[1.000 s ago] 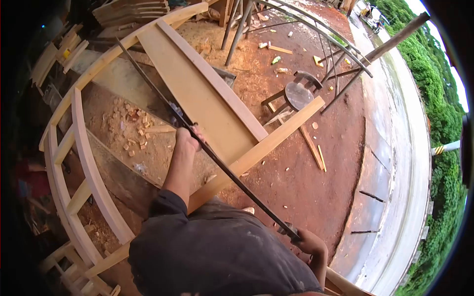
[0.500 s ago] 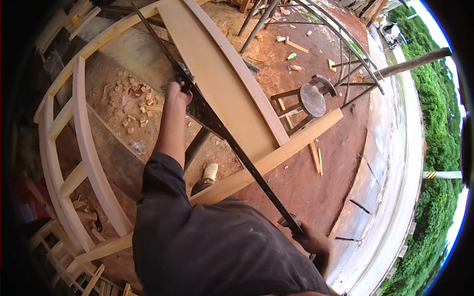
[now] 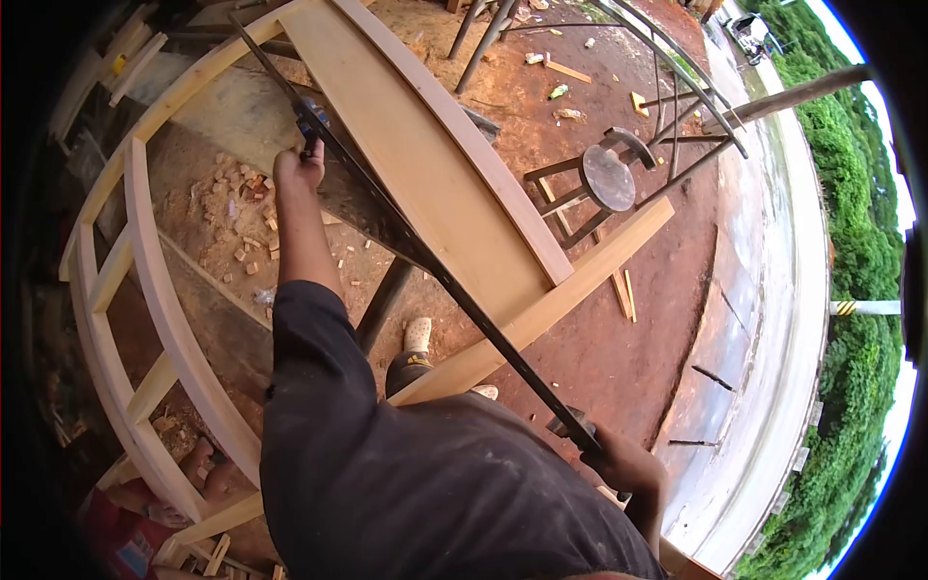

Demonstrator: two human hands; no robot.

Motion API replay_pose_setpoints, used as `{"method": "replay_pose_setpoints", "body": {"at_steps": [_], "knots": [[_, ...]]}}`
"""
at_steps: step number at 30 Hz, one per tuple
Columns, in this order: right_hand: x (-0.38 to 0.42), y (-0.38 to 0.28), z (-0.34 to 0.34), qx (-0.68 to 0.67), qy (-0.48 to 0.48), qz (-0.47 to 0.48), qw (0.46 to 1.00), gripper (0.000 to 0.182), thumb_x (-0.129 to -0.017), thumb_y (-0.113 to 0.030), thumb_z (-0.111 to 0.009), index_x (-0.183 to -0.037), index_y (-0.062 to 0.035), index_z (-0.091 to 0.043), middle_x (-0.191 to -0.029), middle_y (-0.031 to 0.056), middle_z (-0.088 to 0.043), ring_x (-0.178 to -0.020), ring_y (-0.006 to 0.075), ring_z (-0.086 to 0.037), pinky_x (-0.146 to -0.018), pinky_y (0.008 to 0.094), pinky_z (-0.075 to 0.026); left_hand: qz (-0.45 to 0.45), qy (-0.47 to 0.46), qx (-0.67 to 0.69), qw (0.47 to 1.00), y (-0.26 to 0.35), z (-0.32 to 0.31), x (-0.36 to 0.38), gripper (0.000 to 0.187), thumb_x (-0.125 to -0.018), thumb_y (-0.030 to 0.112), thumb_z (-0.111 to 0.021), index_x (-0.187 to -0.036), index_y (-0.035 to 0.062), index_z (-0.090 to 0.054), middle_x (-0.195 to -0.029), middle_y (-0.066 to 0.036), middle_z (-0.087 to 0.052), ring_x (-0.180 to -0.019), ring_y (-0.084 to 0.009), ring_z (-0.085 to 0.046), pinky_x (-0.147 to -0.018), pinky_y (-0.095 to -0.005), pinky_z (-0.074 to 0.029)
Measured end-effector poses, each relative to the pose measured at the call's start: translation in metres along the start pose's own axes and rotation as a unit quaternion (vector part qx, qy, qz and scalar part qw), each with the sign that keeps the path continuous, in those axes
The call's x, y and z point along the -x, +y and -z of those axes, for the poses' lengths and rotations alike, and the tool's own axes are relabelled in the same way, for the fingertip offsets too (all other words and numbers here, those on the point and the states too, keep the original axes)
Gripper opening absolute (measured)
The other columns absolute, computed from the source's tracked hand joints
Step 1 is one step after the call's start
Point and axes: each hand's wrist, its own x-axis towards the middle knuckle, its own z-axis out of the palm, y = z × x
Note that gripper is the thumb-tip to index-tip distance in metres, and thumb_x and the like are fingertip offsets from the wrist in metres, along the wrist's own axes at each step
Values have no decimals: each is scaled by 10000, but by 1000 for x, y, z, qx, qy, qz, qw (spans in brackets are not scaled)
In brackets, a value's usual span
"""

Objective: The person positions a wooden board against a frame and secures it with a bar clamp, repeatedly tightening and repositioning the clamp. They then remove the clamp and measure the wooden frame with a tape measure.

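Note:
A long, dark bar clamp (image 3: 454, 287) slants across the view, along a wooden frame with a wide pale panel (image 3: 416, 164). My left hand (image 3: 300, 166) is closed round a dark grip beside the clamp's blue sliding jaw (image 3: 311, 116), towards the far end of the bar. At the near end, my right hand (image 3: 623, 459) is wrapped round the clamp just past its fixed jaw (image 3: 572, 425); its fingers are partly hidden. A pale crosspiece (image 3: 580, 285) meets the panel's end and runs beneath the bar.
A curved ladder-like wooden frame (image 3: 155, 261) stands at left, with a co-worker in a red shirt (image 3: 121, 541) bent low beside it. Wood offcuts (image 3: 237, 184) litter the ground. A round-seated stool (image 3: 607, 179) and metal tubing (image 3: 667, 58) are at right.
My left hand has shifted up and left, with the blue jaw now showing above it. My right hand moved slightly right. The co-worker has come lower into view at bottom left.

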Motion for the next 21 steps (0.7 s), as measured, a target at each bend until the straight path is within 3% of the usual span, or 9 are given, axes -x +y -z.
{"method": "replay_pose_setpoints", "body": {"at_steps": [1, 2, 3, 4, 5, 8, 14, 18, 21], "knots": [[3, 1, -1, 0, -11, -20, 1000, 421, -891, -154, -600, -1283, -61, -476, -997, 239, -652, -971, 415, -620, -777, 461, -484, -40, -60, -42, 997, 12, -14, 4, 312, -1029, 98, -321, -1265, 7, -503, -1254, -170, -581, -1058, -331, -619, -903, -473, -554], [3, 1, -1, -1, -21, -38, 999, 421, -888, -151, -601, -1280, -62, -477, -997, 236, -651, -978, 409, -621, -778, 456, -486, -10, -45, 36, 998, 32, -20, -32, 340, -1033, 108, -295, -1293, -10, -479, -1269, -225, -556, -1118, -390, -587, -952, -531, -521], [1, 1, -2, -2, -18, -40, 999, 421, -888, -151, -601, -1280, -62, -477, -997, 236, -651, -978, 409, -621, -778, 456, -486, 31, -96, 52, 994, 58, -20, -72, 333, -1028, 124, -321, -1305, 0, -457, -1168, -227, -607, -996, -390, -640, -878, -501, -574], [1, 2, -5, -7, -18, -21, 1000, 412, -885, -150, -605, -1268, -62, -479, -989, 237, -651, -977, 406, -623, -779, 453, -486, -48, -136, -25, 989, 76, -14, -120, 346, -1035, 139, -288, -1306, -54, -383, -1142, -280, -590, -952, -404, -652, -846, -504, -581], [2, 3, -6, -10, -20, -3, 1000, 404, -882, -148, -608, -1255, -61, -481, -982, 238, -651, -977, 403, -624, -779, 451, -486, -185, -47, -92, 977, 68, -43, -59, 344, -1041, 160, -282, -1256, -85, -392, -1136, -267, -599, -945, -388, -658, -829, -482, -581], [-11, 14, -16, -27, -23, -1, 999, 391, -871, -150, -622, -1225, -58, -485, -976, 239, -652, -958, 409, -626, -773, 458, -483, -115, -76, -187, 973, 77, -26, -38, 369, -1046, 181, -293, -1327, -48, -363, -1198, -210, -607, -967, -334, -663, -882, -454, -555], [-38, 26, -21, -23, -32, -21, 999, 346, -859, -149, -631, -1172, -48, -523, -1015, 232, -640, -989, 389, -614, -790, 434, -472, -33, -55, -330, 942, -1, 62, 91, 338, -1043, 222, -382, -1307, 18, -434, -1311, -123, -572, -1101, -261, -603, -961, -410, -488], [-57, 27, -25, -17, -37, -22, 999, 361, -873, -176, -621, -1200, -57, -525, -1082, 217, -638, -1028, 376, -607, -840, 429, -469, 3, 19, -344, 939, -31, 116, 141, 268, -1035, 222, -402, -1199, 38, -507, -1197, -97, -611, -1007, -222, -613, -854, -378, -510], [-75, 46, -37, -29, -29, 21, 999, 381, -880, -190, -611, -1232, -72, -525, -1098, 209, -640, -1041, 378, -601, -874, 424, -465, 14, 19, -339, 940, -46, 130, 187, 166, -1005, 152, -438, -1095, 49, -531, -1064, -94, -643, -940, -219, -620, -771, -357, -513]]}}
